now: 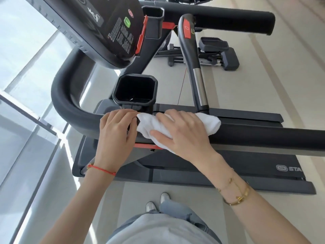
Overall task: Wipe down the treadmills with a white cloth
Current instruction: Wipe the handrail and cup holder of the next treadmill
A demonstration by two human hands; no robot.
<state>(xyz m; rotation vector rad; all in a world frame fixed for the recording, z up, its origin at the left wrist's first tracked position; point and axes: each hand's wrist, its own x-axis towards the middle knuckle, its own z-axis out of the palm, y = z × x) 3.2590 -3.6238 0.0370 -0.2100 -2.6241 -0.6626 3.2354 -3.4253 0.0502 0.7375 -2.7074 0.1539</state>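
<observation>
A black treadmill stands in front of me, its padded side handrail [263, 136] running across the view. A white cloth [149, 125] is draped over the rail. My right hand [182, 132] lies on top of the cloth and wraps over it, thumb on the near side. My left hand [117, 132] rests on the rail just left of the cloth, with its fingertips pinching the cloth's left edge. A square black cup holder [135, 89] sits just beyond both hands.
The treadmill console [98, 27] hangs at the upper left. A centre grip bar [191, 55] with a red button rises behind the cloth. The belt deck [246, 166] lies below. Another machine [218, 51] stands on the floor beyond. Glass panels run along the left.
</observation>
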